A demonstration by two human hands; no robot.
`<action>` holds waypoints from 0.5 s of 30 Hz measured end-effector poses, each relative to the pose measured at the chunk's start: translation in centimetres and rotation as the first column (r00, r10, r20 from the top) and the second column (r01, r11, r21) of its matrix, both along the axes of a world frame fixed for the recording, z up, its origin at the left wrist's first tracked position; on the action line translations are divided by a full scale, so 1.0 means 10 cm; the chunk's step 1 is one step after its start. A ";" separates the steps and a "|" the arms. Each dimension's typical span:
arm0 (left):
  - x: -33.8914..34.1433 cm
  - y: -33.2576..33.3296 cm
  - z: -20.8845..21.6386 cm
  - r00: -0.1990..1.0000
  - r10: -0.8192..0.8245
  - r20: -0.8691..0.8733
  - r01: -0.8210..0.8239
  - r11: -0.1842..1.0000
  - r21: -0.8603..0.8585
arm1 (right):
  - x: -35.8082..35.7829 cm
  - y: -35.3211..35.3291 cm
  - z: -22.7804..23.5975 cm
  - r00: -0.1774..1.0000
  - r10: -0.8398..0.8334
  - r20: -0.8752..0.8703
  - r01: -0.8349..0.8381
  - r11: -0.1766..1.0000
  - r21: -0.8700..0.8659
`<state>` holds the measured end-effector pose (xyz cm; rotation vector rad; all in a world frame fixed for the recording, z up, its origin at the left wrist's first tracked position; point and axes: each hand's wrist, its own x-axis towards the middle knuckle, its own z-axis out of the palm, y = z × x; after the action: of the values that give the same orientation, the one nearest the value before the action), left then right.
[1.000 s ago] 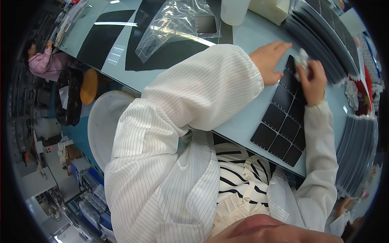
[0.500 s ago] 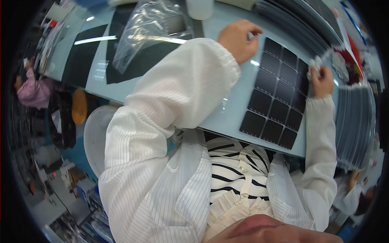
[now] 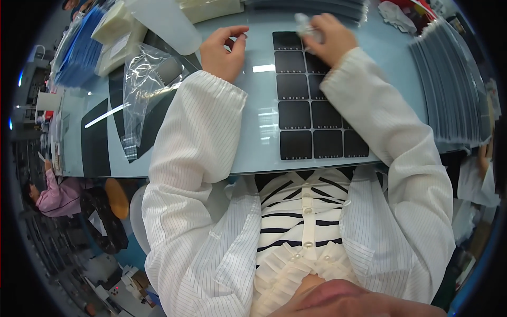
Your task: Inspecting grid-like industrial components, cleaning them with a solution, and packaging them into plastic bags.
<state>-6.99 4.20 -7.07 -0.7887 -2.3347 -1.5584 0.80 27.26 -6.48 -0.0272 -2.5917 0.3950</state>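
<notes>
A white crumpled wipe (image 3: 303, 24) is gripped in the fingers of my right hand (image 3: 334, 38), over the upper part of a black sheet (image 3: 294, 114) divided into rounded squares. My right forearm covers much of that sheet's right side. Left of the sheet, my left hand (image 3: 223, 53) hovers with its fingers loosely curled, thumb and index tips a little apart and nothing visible between them. Beside my left forearm, a clear plastic bag (image 3: 138, 100) lies on dark sheets (image 3: 96, 140). The glass-topped table (image 3: 259, 142) carries all of this.
A translucent white bottle (image 3: 171, 24) and pale blocks (image 3: 119, 39) sit at the back left, near blue stacked sheets (image 3: 82, 47). Upright grey sheets (image 3: 449, 87) line the right side. A crumpled white cloth (image 3: 396, 17) lies back right. A person in pink (image 3: 60, 198) is far left.
My right hand has moved with the wipe from the sheet's right edge to its far end. My left hand has moved left, away from the sheet. My view has turned.
</notes>
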 end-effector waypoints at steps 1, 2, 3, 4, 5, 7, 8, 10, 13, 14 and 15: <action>0.02 0.00 0.01 1.000 -0.007 0.008 0.007 1.000 0.005 | 0.08 0.23 -0.03 0.999 -0.049 -0.011 0.049 0.999 0.002; 0.04 0.01 0.01 1.000 -0.024 0.006 0.023 1.000 0.008 | 0.20 0.46 -0.08 0.995 -0.102 -0.020 0.102 0.995 0.008; 0.06 0.02 0.01 0.999 -0.033 0.006 0.033 0.999 0.014 | 0.31 0.58 -0.07 0.988 -0.146 -0.055 0.147 0.989 0.004; 0.08 0.02 0.01 0.999 -0.030 0.018 0.030 0.999 0.030 | 0.40 0.64 -0.09 0.983 -0.183 -0.009 0.183 0.983 -0.027; 0.09 0.05 0.03 0.998 -0.054 0.014 0.054 0.999 0.008 | 0.51 0.65 -0.05 0.974 -0.223 0.037 0.224 0.973 -0.056; 0.12 0.08 0.03 0.997 -0.078 0.014 0.079 0.997 -0.008 | 0.52 0.50 -0.05 0.979 -0.201 -0.016 0.201 0.980 -0.017; 0.13 0.08 0.05 0.995 -0.098 -0.005 0.098 0.995 -0.003 | 0.50 0.33 -0.06 0.981 -0.177 -0.077 0.178 0.984 0.003; 0.10 0.10 0.03 0.992 -0.127 -0.025 0.127 0.992 -0.001 | 0.44 -0.10 -0.09 0.995 -0.040 -0.088 0.039 0.999 -0.014; 0.05 0.00 0.00 0.996 -0.084 0.037 0.084 0.996 -0.003 | 0.45 -0.76 0.03 0.974 0.227 -0.017 -0.228 0.971 -0.067; 0.05 -0.01 0.00 0.996 -0.067 0.056 0.066 0.998 0.017 | 0.48 -0.84 0.04 0.963 0.269 0.018 -0.267 0.961 -0.068; 0.05 -0.01 0.00 0.996 -0.050 0.076 0.047 0.998 0.037 | 0.49 -0.88 0.05 0.949 0.309 0.053 -0.306 0.950 -0.070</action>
<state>-6.50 4.14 -7.04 -0.7962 -2.3505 -1.6739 5.72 18.48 -5.98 0.3535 -2.6493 0.5942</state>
